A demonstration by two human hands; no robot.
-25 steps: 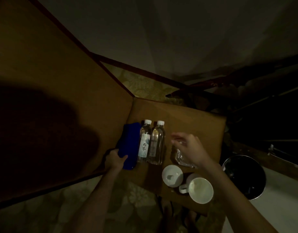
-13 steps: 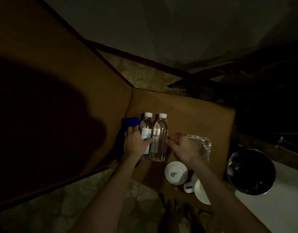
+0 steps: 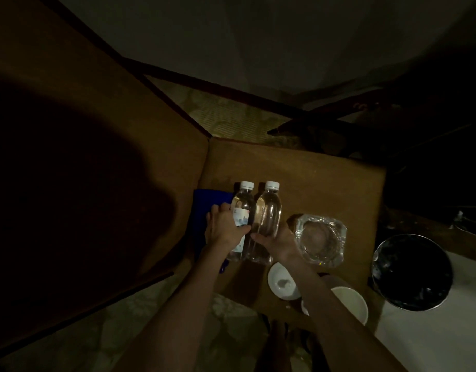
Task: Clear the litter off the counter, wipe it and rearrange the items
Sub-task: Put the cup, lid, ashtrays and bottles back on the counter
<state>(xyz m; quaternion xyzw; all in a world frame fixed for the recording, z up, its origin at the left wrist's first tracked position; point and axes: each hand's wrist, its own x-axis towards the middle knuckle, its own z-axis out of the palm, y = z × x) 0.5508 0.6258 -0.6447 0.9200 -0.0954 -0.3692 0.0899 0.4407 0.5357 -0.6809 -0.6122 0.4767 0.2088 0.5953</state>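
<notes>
1. Where the small brown wooden counter [image 3: 325,181] meets a larger brown panel, two clear plastic water bottles with white caps stand side by side and touching, both filled with clear liquid.
2. Left-hand labelled bottle [image 3: 241,210]: white printed label on its lower body; the left hand [image 3: 223,229] grips it, fingers round the far side and thumb across the label.
3. Right-hand clear bottle [image 3: 267,214]: no label visible from here; the right hand [image 3: 278,241] holds its lower body, thumb in front and fingers curled behind.
4. Blue folded cloth [image 3: 204,208]: lies at the counter's left edge, just beside the labelled bottle and partly under the left hand.
5. Square clear glass ashtray [image 3: 320,238]: rests on the counter just right of the right hand; round bowl, contents not discernible in the dim light.
6. Small white round dish [image 3: 282,284]: near the front edge, with a pale smear or speck at its centre.
7. White ceramic cup [image 3: 351,303]: at the front right corner, partly hidden by the right forearm; interior looks pale.
8. Round shiny metal waste bin [image 3: 412,271]: stands off the counter to the right; dark inside, contents unclear.
</notes>
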